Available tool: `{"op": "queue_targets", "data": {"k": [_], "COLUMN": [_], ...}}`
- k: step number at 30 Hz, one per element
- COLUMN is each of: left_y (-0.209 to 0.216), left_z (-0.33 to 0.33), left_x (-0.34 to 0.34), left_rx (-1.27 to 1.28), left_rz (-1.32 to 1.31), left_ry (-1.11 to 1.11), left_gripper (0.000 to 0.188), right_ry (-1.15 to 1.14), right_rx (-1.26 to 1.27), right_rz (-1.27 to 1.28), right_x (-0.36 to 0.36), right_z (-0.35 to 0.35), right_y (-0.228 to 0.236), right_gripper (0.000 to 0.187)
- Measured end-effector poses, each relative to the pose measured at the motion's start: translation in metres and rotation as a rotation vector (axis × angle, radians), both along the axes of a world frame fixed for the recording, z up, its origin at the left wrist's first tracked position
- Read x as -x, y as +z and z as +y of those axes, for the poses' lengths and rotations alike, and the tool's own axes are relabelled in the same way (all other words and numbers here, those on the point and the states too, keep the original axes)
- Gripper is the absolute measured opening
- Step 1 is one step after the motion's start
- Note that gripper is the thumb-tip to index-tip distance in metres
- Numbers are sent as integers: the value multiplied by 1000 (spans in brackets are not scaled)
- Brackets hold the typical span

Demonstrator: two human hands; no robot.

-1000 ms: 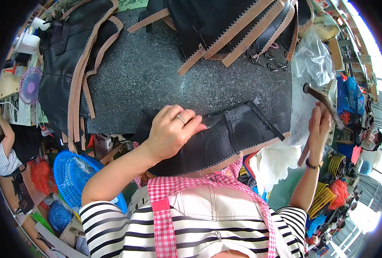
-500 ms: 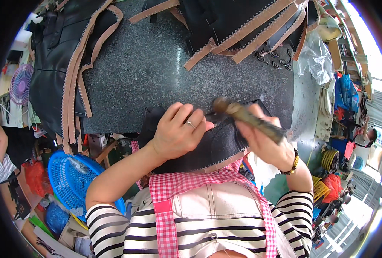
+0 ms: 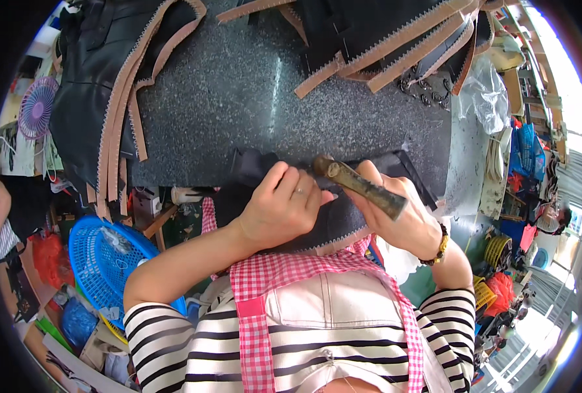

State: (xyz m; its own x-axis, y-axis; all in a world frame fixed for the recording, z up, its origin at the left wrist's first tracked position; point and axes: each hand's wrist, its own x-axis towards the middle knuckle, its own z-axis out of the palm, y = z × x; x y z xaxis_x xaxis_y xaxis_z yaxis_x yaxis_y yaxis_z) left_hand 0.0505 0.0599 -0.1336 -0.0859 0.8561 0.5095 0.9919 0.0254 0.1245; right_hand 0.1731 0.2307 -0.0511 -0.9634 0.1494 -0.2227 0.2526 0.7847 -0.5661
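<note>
A black leather piece (image 3: 343, 219) with a tan zigzag-cut edge lies at the table's near edge, partly over my lap. My left hand (image 3: 283, 203) is closed at its upper side, thumb and fingers pinching the leather; the fingertips are partly hidden. In my right hand (image 3: 399, 213) is a hammer (image 3: 369, 188) with a worn, mottled handle. Its head end is just right of my left fingers, low over the leather. Whether it touches the leather I cannot tell.
Black leather pieces with tan zigzag strips lie at the far left (image 3: 85, 124) and far right (image 3: 396, 39) of the dark speckled table (image 3: 238, 98). Small dark metal parts (image 3: 428, 95) and a clear plastic bag (image 3: 491, 98) are at the right. A blue basket (image 3: 101, 262) stands lower left.
The hammer and my right hand have moved left, bringing the hammer head close to my left fingers. My left hand keeps its pinch. The whole view has shifted slightly.
</note>
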Motion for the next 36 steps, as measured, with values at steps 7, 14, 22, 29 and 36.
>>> {"op": "queue_targets", "data": {"k": [7, 14, 22, 29, 36], "left_y": [2, -2, 7, 13, 12], "left_z": [1, 3, 0, 3, 7], "left_x": [-4, -6, -17, -26, -28], "left_rx": [34, -33, 97, 153, 202], "left_rz": [2, 8, 92, 97, 78], "left_ry": [26, 19, 75, 83, 75], "left_gripper": [33, 24, 27, 33, 34], "right_ry": [-18, -43, -37, -62, -56], "right_rx": [-76, -62, -77, -41, -39], "right_rz": [28, 50, 44, 53, 34], "right_x": [-8, -8, -17, -13, -14], "right_z": [3, 7, 9, 15, 11], "right_y": [0, -1, -3, 1, 0], "right_gripper": [15, 13, 14, 15, 18]}}
